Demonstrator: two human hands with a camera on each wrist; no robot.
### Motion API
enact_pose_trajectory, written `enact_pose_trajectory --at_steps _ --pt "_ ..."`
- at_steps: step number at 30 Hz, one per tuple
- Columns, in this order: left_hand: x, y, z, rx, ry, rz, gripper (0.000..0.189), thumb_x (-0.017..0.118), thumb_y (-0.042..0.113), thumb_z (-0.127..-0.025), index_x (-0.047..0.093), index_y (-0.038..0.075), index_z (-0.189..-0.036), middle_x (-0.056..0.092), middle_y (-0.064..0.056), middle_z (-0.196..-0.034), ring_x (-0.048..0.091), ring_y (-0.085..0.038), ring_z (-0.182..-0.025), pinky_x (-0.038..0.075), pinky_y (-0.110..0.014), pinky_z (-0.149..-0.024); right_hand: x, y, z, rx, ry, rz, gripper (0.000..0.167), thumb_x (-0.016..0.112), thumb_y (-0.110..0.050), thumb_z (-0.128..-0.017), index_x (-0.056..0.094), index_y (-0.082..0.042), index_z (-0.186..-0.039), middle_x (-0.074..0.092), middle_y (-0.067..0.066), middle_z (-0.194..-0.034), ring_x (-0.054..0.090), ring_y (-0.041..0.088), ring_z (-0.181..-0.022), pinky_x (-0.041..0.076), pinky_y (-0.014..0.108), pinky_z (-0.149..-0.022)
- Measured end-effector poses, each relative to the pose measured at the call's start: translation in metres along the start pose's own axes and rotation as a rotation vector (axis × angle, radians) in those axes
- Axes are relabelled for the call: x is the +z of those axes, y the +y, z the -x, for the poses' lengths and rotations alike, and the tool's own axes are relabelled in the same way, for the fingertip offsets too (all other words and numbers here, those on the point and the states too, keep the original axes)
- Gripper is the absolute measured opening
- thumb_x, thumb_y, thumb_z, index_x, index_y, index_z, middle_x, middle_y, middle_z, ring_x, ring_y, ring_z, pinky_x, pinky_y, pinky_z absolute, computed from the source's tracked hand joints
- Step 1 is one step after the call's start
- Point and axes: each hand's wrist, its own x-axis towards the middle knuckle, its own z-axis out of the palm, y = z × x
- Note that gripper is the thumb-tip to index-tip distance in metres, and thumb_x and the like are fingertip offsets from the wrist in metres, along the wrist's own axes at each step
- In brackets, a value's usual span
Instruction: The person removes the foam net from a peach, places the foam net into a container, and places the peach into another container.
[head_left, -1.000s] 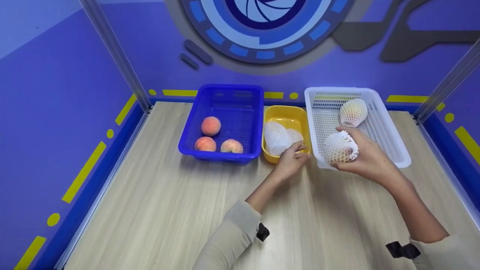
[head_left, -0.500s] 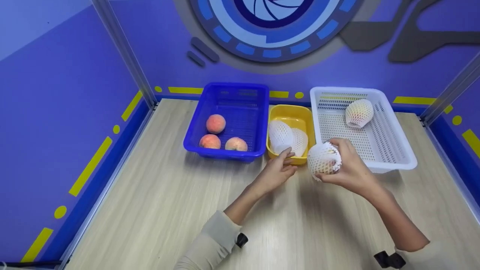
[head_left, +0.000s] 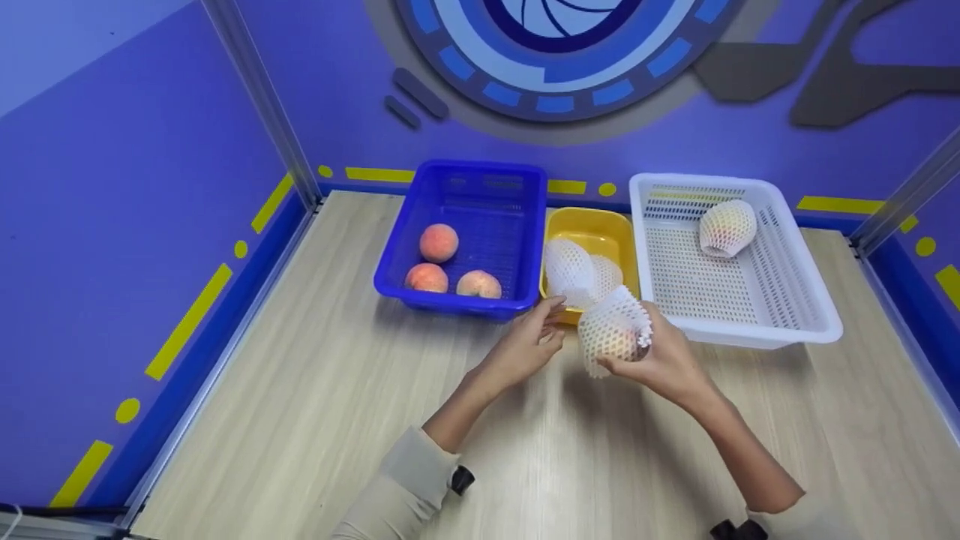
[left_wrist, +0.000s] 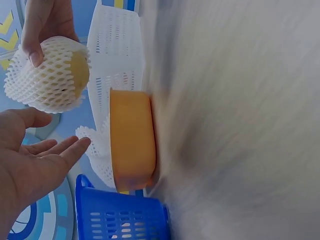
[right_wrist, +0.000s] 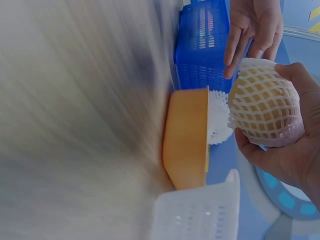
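Note:
My right hand (head_left: 667,364) grips a peach (right_wrist: 265,102) wrapped in a white foam net sleeve (head_left: 611,330), held up in front of the yellow bin. The sleeve's ragged open end shows in the head view. My left hand (head_left: 521,345) is just left of it, fingers relaxed and apart, holding nothing; in the left wrist view its fingertips (left_wrist: 82,143) come near the netted peach. Two more white foam net sleeves (head_left: 568,270) lie in the yellow bin (head_left: 600,216). Another netted peach (head_left: 727,227) rests in the white basket (head_left: 806,300) on the right.
The blue basket (head_left: 461,304) on the left contains three bare peaches (head_left: 439,242). Baskets and bin stand side by side along the back of the wooden table (head_left: 300,390). Blue panels (head_left: 150,187) enclose the table at the back and sides.
My right hand has carried the netted peach left and toward me, out from over the white basket. My left hand has drawn back from the yellow bin, down and left. The view has shifted slightly.

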Motion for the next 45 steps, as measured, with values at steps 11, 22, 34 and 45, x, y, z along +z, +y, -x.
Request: enact_pose_trajectory --at_steps 11,22,34,45 --pt "-0.016 -0.013 0.022 0.016 0.027 -0.487 0.044 0.056 0.021 -0.104 0.052 0.008 -0.145 0.052 -0.010 -0.148 0.045 -0.028 -0.141 0.036 -0.042 -0.118 0.036 0.016 0.007 0.040 -0.019 -0.088 0.085 0.095 -0.021 -0.069 0.051 0.003 -0.137 0.065 0.017 -0.121 0.063 0.030 -0.107 0.053 0.047 -0.095" --pt "-0.033 -0.026 0.041 -0.056 0.035 -0.603 0.044 0.055 0.030 -0.105 0.054 0.009 -0.144 0.053 -0.012 -0.148 0.044 -0.034 -0.141 0.036 -0.049 -0.117 0.068 0.023 0.006 0.010 0.017 -0.008 0.090 0.095 -0.017 -0.066 0.048 0.003 -0.141 0.058 0.022 -0.129 0.056 0.038 -0.118 0.047 0.056 -0.103" --pt "-0.037 -0.031 0.047 -0.044 0.051 -0.609 0.044 0.059 0.025 -0.103 0.056 0.006 -0.142 0.055 -0.014 -0.145 0.045 -0.037 -0.139 0.037 -0.052 -0.116 0.074 0.019 0.005 -0.014 -0.100 0.097 0.091 0.095 -0.018 -0.068 0.048 0.001 -0.143 0.057 0.021 -0.134 0.054 0.038 -0.124 0.046 0.056 -0.106" --pt "-0.037 -0.033 0.050 -0.041 0.046 -0.584 0.044 0.060 0.025 -0.102 0.055 0.007 -0.143 0.054 -0.014 -0.145 0.045 -0.037 -0.139 0.035 -0.053 -0.117 0.060 0.022 0.011 -0.104 -0.166 0.104 0.091 0.096 -0.019 -0.066 0.050 -0.002 -0.143 0.055 0.016 -0.140 0.050 0.037 -0.131 0.040 0.056 -0.111"
